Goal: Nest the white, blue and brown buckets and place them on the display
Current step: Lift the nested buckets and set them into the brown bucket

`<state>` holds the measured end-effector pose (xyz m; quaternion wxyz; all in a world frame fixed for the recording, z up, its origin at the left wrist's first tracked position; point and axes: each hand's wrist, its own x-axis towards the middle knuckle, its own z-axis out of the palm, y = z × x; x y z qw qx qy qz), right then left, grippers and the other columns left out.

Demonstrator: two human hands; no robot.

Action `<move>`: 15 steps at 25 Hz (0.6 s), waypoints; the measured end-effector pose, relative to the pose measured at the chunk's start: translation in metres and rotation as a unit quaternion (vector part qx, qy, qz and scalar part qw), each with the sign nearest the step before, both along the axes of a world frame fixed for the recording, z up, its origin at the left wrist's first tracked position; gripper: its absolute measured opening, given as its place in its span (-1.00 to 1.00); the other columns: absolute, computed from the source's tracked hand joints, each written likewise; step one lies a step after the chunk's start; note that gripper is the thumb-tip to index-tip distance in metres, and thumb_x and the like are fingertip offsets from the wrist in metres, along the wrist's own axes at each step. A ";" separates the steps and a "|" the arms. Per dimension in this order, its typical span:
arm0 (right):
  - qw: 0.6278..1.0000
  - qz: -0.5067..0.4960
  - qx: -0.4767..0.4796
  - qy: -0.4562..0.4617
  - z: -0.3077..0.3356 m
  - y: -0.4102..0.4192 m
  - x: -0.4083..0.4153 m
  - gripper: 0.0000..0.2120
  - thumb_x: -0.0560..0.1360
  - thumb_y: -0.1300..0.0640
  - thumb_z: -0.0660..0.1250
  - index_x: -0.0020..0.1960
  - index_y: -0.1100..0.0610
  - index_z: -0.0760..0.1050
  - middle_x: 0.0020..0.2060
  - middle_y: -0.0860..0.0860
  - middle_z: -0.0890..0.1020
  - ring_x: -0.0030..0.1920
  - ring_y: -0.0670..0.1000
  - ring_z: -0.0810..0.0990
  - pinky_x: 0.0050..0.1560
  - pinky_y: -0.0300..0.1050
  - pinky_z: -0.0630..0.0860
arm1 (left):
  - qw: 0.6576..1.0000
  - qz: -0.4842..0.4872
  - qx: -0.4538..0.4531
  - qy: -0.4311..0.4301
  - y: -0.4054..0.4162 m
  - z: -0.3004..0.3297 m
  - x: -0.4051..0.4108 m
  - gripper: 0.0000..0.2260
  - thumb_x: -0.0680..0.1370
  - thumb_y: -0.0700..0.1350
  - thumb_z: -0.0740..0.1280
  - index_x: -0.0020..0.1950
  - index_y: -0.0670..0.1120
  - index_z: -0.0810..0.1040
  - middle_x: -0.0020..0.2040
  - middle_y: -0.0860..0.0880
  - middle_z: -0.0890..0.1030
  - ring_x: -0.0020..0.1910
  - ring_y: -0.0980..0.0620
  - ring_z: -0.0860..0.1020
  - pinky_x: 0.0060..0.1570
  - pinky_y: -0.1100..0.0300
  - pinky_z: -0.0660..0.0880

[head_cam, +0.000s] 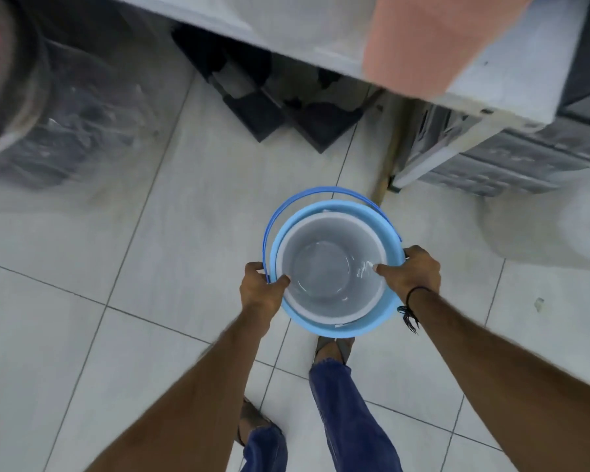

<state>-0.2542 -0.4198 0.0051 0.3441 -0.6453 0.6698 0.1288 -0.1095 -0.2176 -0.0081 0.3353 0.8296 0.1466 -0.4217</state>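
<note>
**White bucket nested in blue, held over the tiled floor**

Pale grey square floor tiles (171,253) with dark grout lines fill the room; a white shelf unit (491,73) runs along the top edge, with dark folded items beneath it and clear plastic wrapping at left. The round light-blue plastic bucket (378,318) is upright, mouth facing the camera, long axis vertical, its darker blue handle (317,190) swung to the far side. The white plastic bucket (331,267) sits inside it. The left hand (261,289) and right hand (411,272) each have a clenched grip on opposite rims, thumbs inside the white bucket, above the person's sandalled feet.
</note>
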 end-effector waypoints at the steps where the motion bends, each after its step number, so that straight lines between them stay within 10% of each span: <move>1: 1.000 0.002 -0.008 0.003 -0.015 0.001 -0.001 -0.53 0.29 0.03 0.60 0.09 0.18 0.54 -0.02 0.14 0.65 -0.07 0.20 0.63 -0.11 -0.03 0.55 | 1.000 0.009 0.003 0.004 0.000 -0.016 -0.004 -0.51 0.46 -0.14 0.51 0.31 -0.10 0.39 0.05 -0.09 0.57 -0.07 -0.04 0.55 -0.17 0.18 0.47; 10: 0.999 0.033 -0.025 0.021 -0.074 -0.001 -0.009 -0.38 0.30 -0.03 0.53 0.23 0.19 0.39 0.09 0.14 0.56 0.02 0.21 0.57 -0.11 -0.02 0.48 | 0.973 0.010 0.170 -0.153 -0.013 -0.079 -0.072 -0.41 0.33 0.08 0.53 0.29 0.04 0.41 0.24 -0.11 0.38 0.17 -0.16 0.43 0.05 -0.10 0.51; 13: 0.999 0.021 0.028 0.014 -0.075 -0.004 -0.008 -0.49 0.33 0.01 0.52 0.16 0.20 0.44 -0.02 0.12 0.59 -0.10 0.17 0.56 -0.14 -0.05 0.48 | 0.978 0.198 0.039 0.058 -0.004 -0.083 -0.070 -0.27 0.33 0.07 0.57 0.40 0.06 0.30 0.30 -0.11 0.39 0.14 -0.14 0.46 0.08 -0.05 0.51; 15: 0.999 0.008 0.045 0.011 -0.077 -0.005 -0.008 -0.50 0.35 0.04 0.52 0.18 0.20 0.43 -0.03 0.10 0.57 -0.12 0.14 0.52 -0.12 -0.07 0.48 | 0.922 0.287 -0.056 0.255 0.005 -0.081 -0.074 -0.27 0.31 0.17 0.57 0.38 0.09 0.35 0.29 -0.06 0.46 0.17 -0.14 0.48 0.02 -0.07 0.54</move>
